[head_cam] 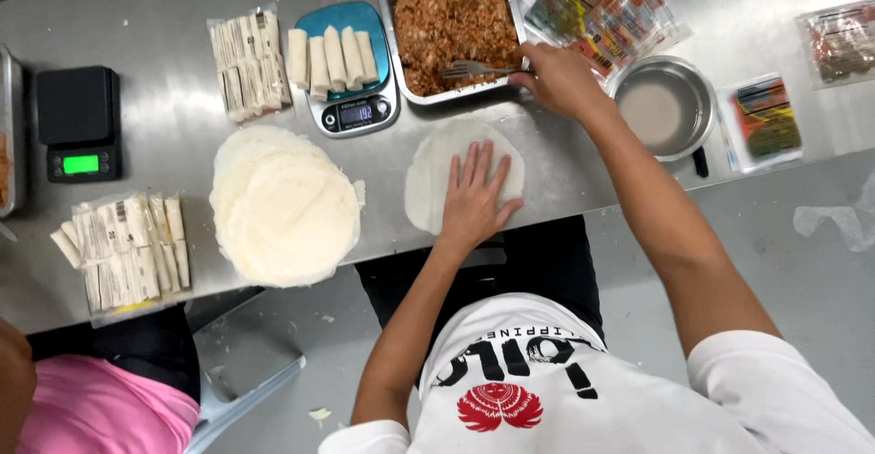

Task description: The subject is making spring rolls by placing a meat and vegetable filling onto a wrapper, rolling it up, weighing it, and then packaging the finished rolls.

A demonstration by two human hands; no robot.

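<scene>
I note white round wrapper (437, 176), brown minced filling (453, 18), silver table (155, 16), teal-topped scale (351, 71), black scale (80, 121), green display.

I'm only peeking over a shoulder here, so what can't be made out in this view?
- Wrapper: its middle lies under the left hand.
- Fork: handle hidden inside the right hand.
- Filling tray: far end cut off by the top edge.
- Bagged rolls: contents blurred by plastic.
- Person in pink: cut off at the bottom left corner.

Bright overhead light, sharp, mild glare
</scene>
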